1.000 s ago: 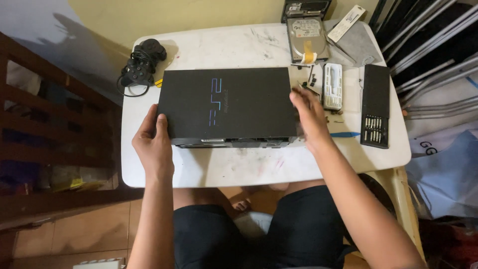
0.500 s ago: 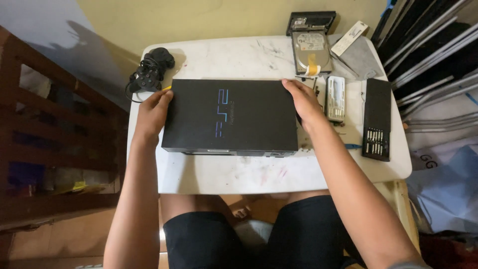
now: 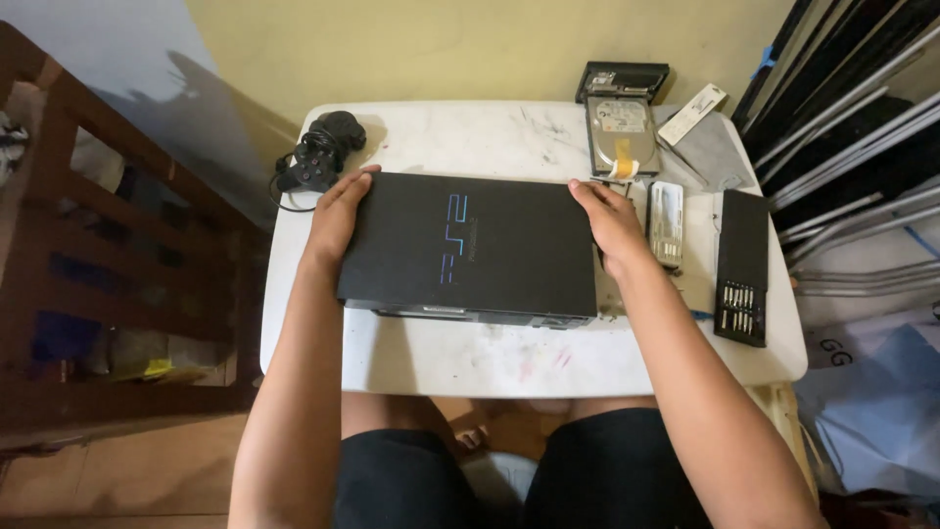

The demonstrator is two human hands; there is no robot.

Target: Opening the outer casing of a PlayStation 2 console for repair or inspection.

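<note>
While it lies flat, the black console (image 3: 470,245) sits between both hands, left (image 3: 338,216) and right (image 3: 612,220) spread on its ends

A second ago the left hand (image 3: 338,220) held the black game console (image 3: 470,245) at its near left corner; it now lies at the far left corner, just beside the black controller (image 3: 318,157). The right hand (image 3: 612,223) has slid from the near right edge to the far right corner. The console sits a little farther from the near edge of the table (image 3: 490,362).
</note>
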